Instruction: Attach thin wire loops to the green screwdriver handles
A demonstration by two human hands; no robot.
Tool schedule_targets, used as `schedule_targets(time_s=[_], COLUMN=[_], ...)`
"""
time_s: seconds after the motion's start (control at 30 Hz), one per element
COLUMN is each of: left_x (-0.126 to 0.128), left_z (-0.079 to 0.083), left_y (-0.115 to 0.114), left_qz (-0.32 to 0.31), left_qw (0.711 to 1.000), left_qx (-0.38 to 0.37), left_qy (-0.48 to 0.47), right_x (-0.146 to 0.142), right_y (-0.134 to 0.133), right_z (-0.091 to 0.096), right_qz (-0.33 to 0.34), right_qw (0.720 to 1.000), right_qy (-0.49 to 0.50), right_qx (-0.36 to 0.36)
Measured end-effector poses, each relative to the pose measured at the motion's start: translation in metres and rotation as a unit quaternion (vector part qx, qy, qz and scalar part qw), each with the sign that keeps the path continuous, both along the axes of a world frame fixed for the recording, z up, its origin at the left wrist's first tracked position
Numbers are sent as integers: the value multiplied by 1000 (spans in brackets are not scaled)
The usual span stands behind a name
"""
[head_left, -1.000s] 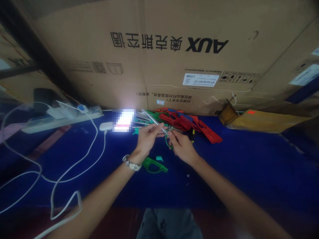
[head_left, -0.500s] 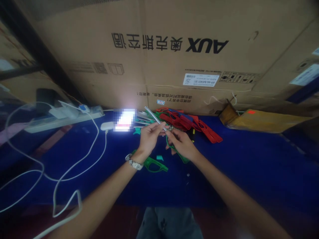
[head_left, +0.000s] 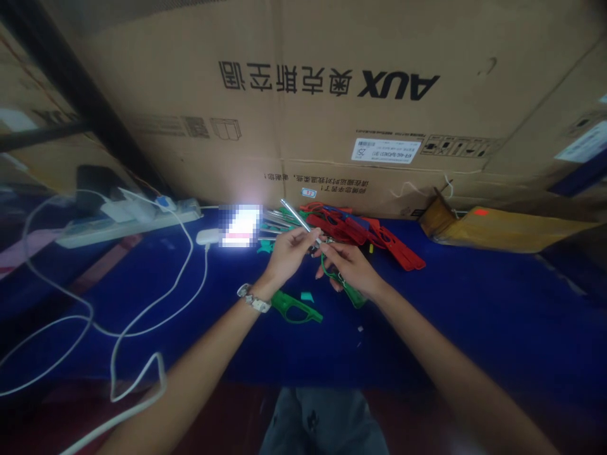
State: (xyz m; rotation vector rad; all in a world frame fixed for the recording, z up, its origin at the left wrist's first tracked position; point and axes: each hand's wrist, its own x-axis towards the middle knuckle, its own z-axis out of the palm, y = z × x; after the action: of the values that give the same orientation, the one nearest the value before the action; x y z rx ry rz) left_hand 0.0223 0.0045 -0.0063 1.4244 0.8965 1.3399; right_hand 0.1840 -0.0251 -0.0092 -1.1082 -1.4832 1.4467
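Note:
My left hand (head_left: 291,256) pinches a thin silver metal tube (head_left: 296,215), which points up and to the left. Close beside it, my right hand (head_left: 348,268) grips a green plastic lighter handle (head_left: 353,294) with a finger loop, partly hidden by the fingers. The tube's lower end meets the handle between both hands; the joint itself is too covered to make out. On the blue tabletop below lies another green handle shell (head_left: 296,309), with a small teal scrap (head_left: 307,296) by it. Behind my hands is a pile of red handles (head_left: 398,249) and several metal tubes (head_left: 279,219).
A lit, pixelated screen (head_left: 241,224) stands left of the pile. White cables (head_left: 177,294) loop across the left side from a power strip (head_left: 128,221). A large cardboard box (head_left: 308,126) walls off the back. A yellow envelope (head_left: 516,230) lies at the right.
The view has shifted slightly. Both hands remain together with the tube and green handle, and the right hand's grip on the handle has turned a little.

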Motion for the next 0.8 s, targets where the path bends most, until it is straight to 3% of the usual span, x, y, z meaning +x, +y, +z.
schedule_targets(time_s=[0.1,0.2,0.3,0.4,0.57,0.8], left_x=[-19,-44,-59,-59,-44,-41], left_z=[8,15,11,1,-7,-10], left_y=[3,-1,-13,-23,-20,-9], left_qz=[-9,-98,-194,-226,-229,-152], left_qw=[991,963,924,889,863,892], left_qx=[70,107,98,109,111,141], left_qy=[110,227,316,384,436,401], right_x=[0,-1,-2,-4,-4,-3], right_y=[1,1,2,4,8,9], right_z=[1,2,-1,-5,-9,-9], right_qz=[-24,-42,-42,-53,-73,-93], right_qw=[1000,999,998,998,995,993], right_qy=[11,27,34,44,66,77], right_qx=[-1,-10,-8,-4,-13,-8])
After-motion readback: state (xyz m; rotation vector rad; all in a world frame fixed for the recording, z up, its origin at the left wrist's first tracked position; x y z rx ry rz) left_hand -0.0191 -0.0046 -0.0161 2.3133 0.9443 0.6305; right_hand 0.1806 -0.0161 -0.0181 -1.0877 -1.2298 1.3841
